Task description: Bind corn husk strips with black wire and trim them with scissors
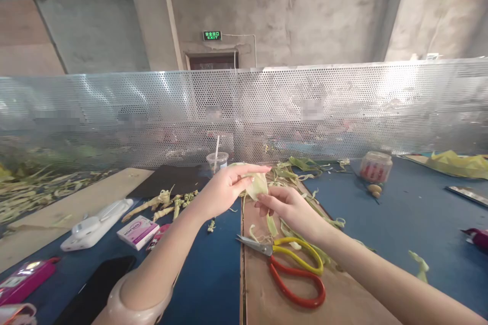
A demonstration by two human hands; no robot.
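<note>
Both hands meet above the middle of the table on a pale green leaf strip (258,186). My left hand (224,188) pinches its upper part with thumb and fingers. My right hand (286,206) grips the lower part from the right, fingers curled. A loose end of the strip hangs below the hands. Under them, on a wooden board (263,294), lie scissors (293,264) with one yellow and one red handle, blades pointing left.
Green leaf scraps (301,167) are piled behind the hands. Trimmed stalks (163,203), a white device (95,223), a pink box (137,231), a black phone (95,284) lie left. A plastic cup with straw (217,160) and a jar (375,166) stand before a perforated metal screen (343,106).
</note>
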